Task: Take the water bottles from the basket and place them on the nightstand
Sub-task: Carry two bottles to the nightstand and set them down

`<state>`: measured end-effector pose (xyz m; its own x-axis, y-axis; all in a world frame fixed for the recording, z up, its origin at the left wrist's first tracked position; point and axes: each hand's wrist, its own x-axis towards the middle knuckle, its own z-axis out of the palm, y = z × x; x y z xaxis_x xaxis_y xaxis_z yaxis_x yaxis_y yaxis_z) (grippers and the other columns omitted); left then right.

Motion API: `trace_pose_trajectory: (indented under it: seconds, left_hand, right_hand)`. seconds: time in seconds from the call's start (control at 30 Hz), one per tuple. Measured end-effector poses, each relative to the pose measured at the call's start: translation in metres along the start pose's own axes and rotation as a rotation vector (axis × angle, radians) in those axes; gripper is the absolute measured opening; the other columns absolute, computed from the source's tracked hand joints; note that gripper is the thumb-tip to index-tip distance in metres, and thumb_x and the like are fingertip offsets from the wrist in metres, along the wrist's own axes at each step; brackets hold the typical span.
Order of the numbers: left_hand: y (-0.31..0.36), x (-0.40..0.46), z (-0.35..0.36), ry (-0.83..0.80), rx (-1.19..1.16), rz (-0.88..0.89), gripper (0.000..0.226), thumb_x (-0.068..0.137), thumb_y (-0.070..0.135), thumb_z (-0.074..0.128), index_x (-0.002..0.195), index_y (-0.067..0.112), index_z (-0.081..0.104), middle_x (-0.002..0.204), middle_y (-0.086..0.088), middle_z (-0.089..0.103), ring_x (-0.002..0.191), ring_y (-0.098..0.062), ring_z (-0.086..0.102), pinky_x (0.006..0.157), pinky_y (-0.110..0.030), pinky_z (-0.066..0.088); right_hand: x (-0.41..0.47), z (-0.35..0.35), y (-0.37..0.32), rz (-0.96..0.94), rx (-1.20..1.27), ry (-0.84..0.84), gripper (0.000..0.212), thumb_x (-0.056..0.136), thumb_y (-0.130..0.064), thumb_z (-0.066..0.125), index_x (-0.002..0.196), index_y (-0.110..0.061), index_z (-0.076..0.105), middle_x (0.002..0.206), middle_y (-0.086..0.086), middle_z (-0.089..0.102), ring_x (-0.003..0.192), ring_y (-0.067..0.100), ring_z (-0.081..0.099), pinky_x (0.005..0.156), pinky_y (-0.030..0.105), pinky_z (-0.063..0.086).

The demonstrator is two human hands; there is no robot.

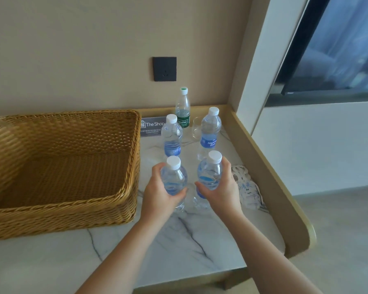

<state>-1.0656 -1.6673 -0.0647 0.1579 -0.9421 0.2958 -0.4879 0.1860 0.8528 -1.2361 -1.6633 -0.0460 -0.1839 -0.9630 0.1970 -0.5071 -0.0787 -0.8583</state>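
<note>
While we stand over the marble tabletop [200, 240], our hands each hold one water bottle upright. Our left hand [157, 194] wraps its fingers round the body of the left bottle [173, 177], and our right hand [223, 187] curls round the right bottle [209, 175], thumb across the front. We grip them at the waist, below the shoulder, which keeps the white caps up and the bases pointing down so that they can settle flat. Both bases look to be at or very near the marble; we cannot tell whether they already rest on it.

Behind them two more blue-labelled bottles stand on the tabletop, one at the rear left [171, 136] and one at the rear right [209, 132], so our pair seems to make a second row in front, with gaps that keep any bottle from knocking its neighbour. Further back, near the wall, stand a green-labelled bottle [182, 109], a drinking glass [197, 129] and a small grey sign [152, 126].

The wicker basket [62, 213] sits at the left on the same surface, and we see no bottles inside it, so we judge this pair to be the last. A white cloth pouch [246, 187] lies just right of our right hand, leaving little room on that side.
</note>
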Motion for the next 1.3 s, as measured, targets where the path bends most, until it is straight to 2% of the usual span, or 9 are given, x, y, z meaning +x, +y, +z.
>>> trace_pose_trajectory:
  seconds: [0.43, 0.6, 0.67, 0.77, 0.87, 0.97, 1.07, 1.2, 1.3]
  left_hand:
    - [0.002, -0.075, -0.041, -0.198, 0.016, 0.174, 0.074, 0.06, 0.047, 0.082, 0.118, 0.035, 0.037, 0.103, 0.009, 0.062, 0.086, -0.013, 0.063, 0.062, -0.004, 0.037]
    - [0.022, -0.094, -0.025, -0.341, -0.046, 0.232, 0.07, 0.061, 0.046, 0.081, 0.117, 0.038, 0.039, 0.107, 0.009, 0.064, 0.09, -0.014, 0.063, 0.068, -0.024, 0.048]
    - [0.035, -0.103, -0.011, -0.407, -0.072, 0.266, 0.069, 0.062, 0.04, 0.083, 0.114, 0.042, 0.038, 0.106, 0.011, 0.063, 0.091, -0.012, 0.063, 0.068, -0.016, 0.046]
    - [0.058, -0.119, 0.016, -0.51, -0.106, 0.336, 0.072, 0.062, 0.031, 0.086, 0.113, 0.044, 0.036, 0.105, 0.013, 0.059, 0.091, -0.011, 0.06, 0.065, -0.005, 0.038]
    - [0.083, -0.144, 0.05, -0.654, -0.162, 0.384, 0.071, 0.063, 0.033, 0.086, 0.116, 0.039, 0.039, 0.108, 0.013, 0.061, 0.094, -0.011, 0.062, 0.07, -0.02, 0.048]
    - [0.111, -0.18, 0.086, -0.8, -0.226, 0.395, 0.069, 0.063, 0.034, 0.085, 0.11, 0.05, 0.037, 0.103, 0.024, 0.059, 0.091, 0.0, 0.061, 0.073, -0.02, 0.049]
    - [0.14, -0.224, 0.124, -0.952, -0.272, 0.414, 0.068, 0.063, 0.035, 0.085, 0.108, 0.052, 0.038, 0.102, 0.024, 0.06, 0.092, 0.004, 0.061, 0.075, -0.013, 0.045]
    - [0.182, -0.293, 0.172, -1.103, -0.28, 0.489, 0.071, 0.062, 0.039, 0.084, 0.116, 0.04, 0.038, 0.107, 0.015, 0.063, 0.093, -0.009, 0.065, 0.079, -0.033, 0.054]
    - [0.217, -0.353, 0.207, -1.2, -0.295, 0.558, 0.072, 0.061, 0.04, 0.085, 0.115, 0.042, 0.038, 0.101, 0.026, 0.06, 0.089, -0.006, 0.065, 0.075, -0.022, 0.052]
  right_hand:
    - [-0.135, -0.003, -0.025, 0.12, 0.01, 0.167, 0.083, 0.063, -0.046, 0.075, 0.131, -0.049, 0.027, 0.13, -0.009, 0.054, 0.114, 0.013, 0.057, 0.089, 0.037, 0.051]
    - [-0.166, -0.027, -0.012, 0.186, 0.008, 0.287, 0.085, 0.059, -0.05, 0.078, 0.123, -0.065, 0.025, 0.117, -0.034, 0.054, 0.105, -0.003, 0.059, 0.08, 0.023, 0.05]
    - [-0.181, -0.049, -0.001, 0.222, -0.009, 0.355, 0.085, 0.059, -0.049, 0.079, 0.121, -0.067, 0.023, 0.109, -0.04, 0.054, 0.1, -0.006, 0.06, 0.077, 0.018, 0.048]
    - [-0.212, -0.088, 0.018, 0.291, -0.053, 0.464, 0.085, 0.06, -0.048, 0.079, 0.124, -0.063, 0.026, 0.113, -0.025, 0.059, 0.1, 0.003, 0.063, 0.081, 0.027, 0.052]
    - [-0.252, -0.126, 0.042, 0.366, -0.101, 0.575, 0.086, 0.065, -0.036, 0.084, 0.128, -0.053, 0.029, 0.113, -0.013, 0.062, 0.097, 0.009, 0.064, 0.077, 0.022, 0.05]
    - [-0.297, -0.164, 0.06, 0.449, -0.138, 0.714, 0.086, 0.065, -0.031, 0.086, 0.128, -0.047, 0.031, 0.107, -0.011, 0.062, 0.091, 0.007, 0.064, 0.069, 0.004, 0.042]
    - [-0.343, -0.201, 0.074, 0.528, -0.148, 0.847, 0.086, 0.065, -0.03, 0.087, 0.129, -0.044, 0.032, 0.109, -0.008, 0.064, 0.091, 0.009, 0.065, 0.069, 0.005, 0.042]
    - [-0.404, -0.252, 0.087, 0.591, -0.21, 0.986, 0.085, 0.065, -0.033, 0.086, 0.128, -0.049, 0.031, 0.107, -0.014, 0.062, 0.088, -0.002, 0.062, 0.065, 0.0, 0.04]
    - [-0.454, -0.296, 0.098, 0.622, -0.241, 1.076, 0.083, 0.065, -0.033, 0.086, 0.128, -0.048, 0.032, 0.105, -0.013, 0.064, 0.089, 0.0, 0.064, 0.069, 0.006, 0.042]
